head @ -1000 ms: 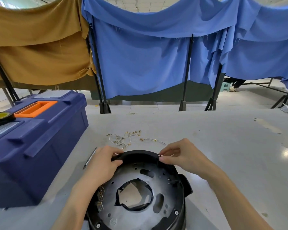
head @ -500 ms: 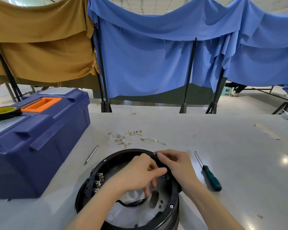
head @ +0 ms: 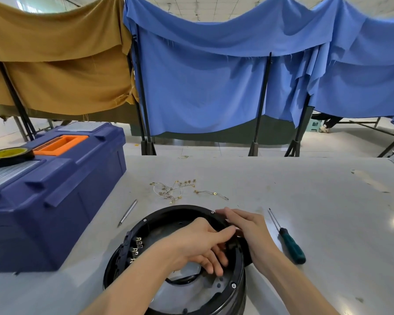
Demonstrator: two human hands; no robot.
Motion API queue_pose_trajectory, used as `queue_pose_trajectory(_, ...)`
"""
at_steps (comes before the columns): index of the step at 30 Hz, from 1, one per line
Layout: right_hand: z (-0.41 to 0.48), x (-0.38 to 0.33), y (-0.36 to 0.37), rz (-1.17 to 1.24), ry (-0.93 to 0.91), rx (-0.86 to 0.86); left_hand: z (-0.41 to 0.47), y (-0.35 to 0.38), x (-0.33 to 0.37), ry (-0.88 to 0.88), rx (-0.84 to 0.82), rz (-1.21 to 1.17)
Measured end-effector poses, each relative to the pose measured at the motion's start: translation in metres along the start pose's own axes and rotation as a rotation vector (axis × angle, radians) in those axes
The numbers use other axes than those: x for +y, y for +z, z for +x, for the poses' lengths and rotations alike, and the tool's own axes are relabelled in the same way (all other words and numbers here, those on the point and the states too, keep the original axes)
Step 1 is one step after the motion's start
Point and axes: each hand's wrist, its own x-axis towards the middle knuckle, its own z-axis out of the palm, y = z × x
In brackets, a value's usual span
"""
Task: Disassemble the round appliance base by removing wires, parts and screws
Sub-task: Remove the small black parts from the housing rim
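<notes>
The round black appliance base (head: 168, 214) sits on the grey table near me, open side up, with metal terminals along its inner left wall. My left hand (head: 198, 244) reaches across the inside toward the right rim, fingers curled on a small black part there. My right hand (head: 246, 226) wraps the right rim from outside, its fingers touching the same spot. A tangle of removed thin wires with brass terminals (head: 175, 189) lies on the table beyond the base.
A green-handled screwdriver (head: 289, 242) lies just right of the base. A thin metal tool (head: 127, 212) lies to its left. A large blue toolbox (head: 50, 192) with a tape roll (head: 9, 155) stands at the left. Cloth screens hang beyond the table's far edge.
My left hand has moved from the left rim across the inside to the right rim. The base has been lowered and turned. The screwdriver has come into view.
</notes>
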Motion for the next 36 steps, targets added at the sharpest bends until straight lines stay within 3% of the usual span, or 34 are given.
queue_pose_trajectory(5, -0.002, -0.002, 0.001, -0.065, -0.064, -0.081, 0.000, 0.007, -0.002, 0.039, -0.020, -0.004)
queue_pose_trajectory(24, -0.002, -0.002, 0.007, -0.073, -0.091, -0.023, 0.014, 0.019, -0.017, 0.088, 0.128, 0.107)
queue_pose_trajectory(31, -0.001, 0.000, 0.003, -0.064, -0.095, -0.047, 0.019, 0.032, -0.018, 0.165, 0.345, 0.183)
queue_pose_trajectory(36, 0.000, 0.000, 0.001, -0.071, -0.047, -0.063, 0.019, 0.037, -0.018, 0.210, 0.400, 0.143)
